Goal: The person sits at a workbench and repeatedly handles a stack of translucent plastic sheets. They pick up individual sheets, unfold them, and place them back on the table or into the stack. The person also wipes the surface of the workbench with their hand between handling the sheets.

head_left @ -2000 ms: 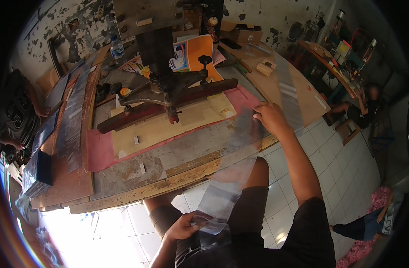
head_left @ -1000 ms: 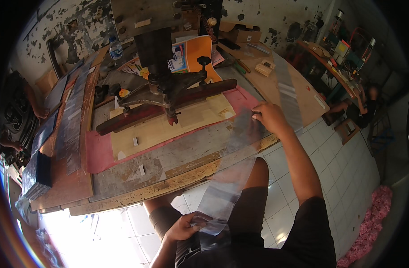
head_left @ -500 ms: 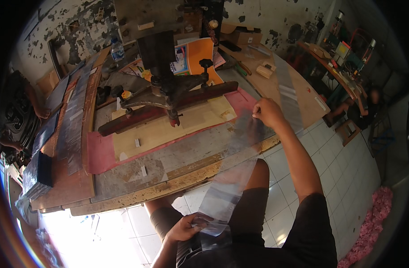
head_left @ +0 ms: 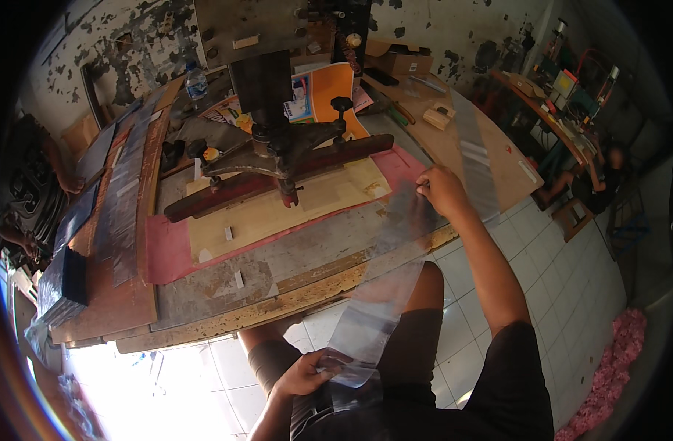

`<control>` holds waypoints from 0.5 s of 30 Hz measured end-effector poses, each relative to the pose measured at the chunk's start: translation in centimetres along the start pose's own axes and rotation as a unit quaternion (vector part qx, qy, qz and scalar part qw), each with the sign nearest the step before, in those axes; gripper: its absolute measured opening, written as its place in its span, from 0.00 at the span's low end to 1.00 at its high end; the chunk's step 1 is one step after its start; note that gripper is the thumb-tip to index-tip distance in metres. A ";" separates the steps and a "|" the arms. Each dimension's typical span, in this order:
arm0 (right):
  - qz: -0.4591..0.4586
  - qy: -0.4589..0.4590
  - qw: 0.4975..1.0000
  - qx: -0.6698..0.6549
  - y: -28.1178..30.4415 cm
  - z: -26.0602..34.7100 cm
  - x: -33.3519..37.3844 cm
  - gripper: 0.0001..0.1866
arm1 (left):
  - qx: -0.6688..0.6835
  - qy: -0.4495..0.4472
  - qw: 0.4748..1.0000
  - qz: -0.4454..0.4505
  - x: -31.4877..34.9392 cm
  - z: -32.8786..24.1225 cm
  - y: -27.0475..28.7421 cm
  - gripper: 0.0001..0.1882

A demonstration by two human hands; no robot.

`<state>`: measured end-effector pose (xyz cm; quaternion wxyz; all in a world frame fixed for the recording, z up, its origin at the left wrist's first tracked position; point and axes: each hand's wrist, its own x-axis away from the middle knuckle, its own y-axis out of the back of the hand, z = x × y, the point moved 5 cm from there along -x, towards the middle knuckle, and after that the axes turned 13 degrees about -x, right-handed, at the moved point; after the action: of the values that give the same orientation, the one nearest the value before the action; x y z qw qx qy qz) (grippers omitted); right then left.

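Observation:
A long clear plastic strip (head_left: 384, 294) stretches slantwise between my hands, over the table's front edge and my lap. My left hand (head_left: 307, 373) grips its lower end near my waist. At the upper end, my right hand (head_left: 441, 189) pinches the strip above the table's right part. Ahead of me stands a press (head_left: 266, 151) with a long dark red bar (head_left: 197, 203) across its foot. The bar sits over a yellowish sheet (head_left: 277, 212), which lies on a pink sheet (head_left: 167, 246). Two small pale pieces lie near the sheets' front.
More clear strips lie on the right board (head_left: 474, 147) and along the left board (head_left: 123, 213). A dark stack (head_left: 63, 288) stands at the left corner. Behind are a water bottle (head_left: 196, 82), a wooden block (head_left: 438, 115) and a cardboard box (head_left: 399, 59). People sit at left and far right.
The press's upper block and column appear slightly lower in the picture. Both hands keep their hold on the clear strip, almost in the same place.

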<state>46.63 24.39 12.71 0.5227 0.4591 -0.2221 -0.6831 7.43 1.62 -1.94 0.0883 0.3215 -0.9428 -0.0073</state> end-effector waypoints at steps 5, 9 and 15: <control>0.064 -0.036 0.995 -0.062 0.2 -0.9 -1.4 0.08 | -0.016 0.003 1.000 -0.001 0.0 -0.1 0.0 0.16; 0.106 -0.060 0.990 -0.075 0.0 -2.1 -2.7 0.09 | -0.001 -0.003 1.000 -0.003 -0.1 0.3 0.0 0.16; 0.140 -0.085 0.985 -0.056 -0.5 -2.9 -3.9 0.08 | 0.006 -0.004 1.000 -0.006 0.0 0.4 -0.1 0.16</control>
<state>48.98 28.68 12.50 0.6170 0.3337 -0.2896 -0.6512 7.40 1.53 -2.37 0.0831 0.3276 -0.9412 -0.0037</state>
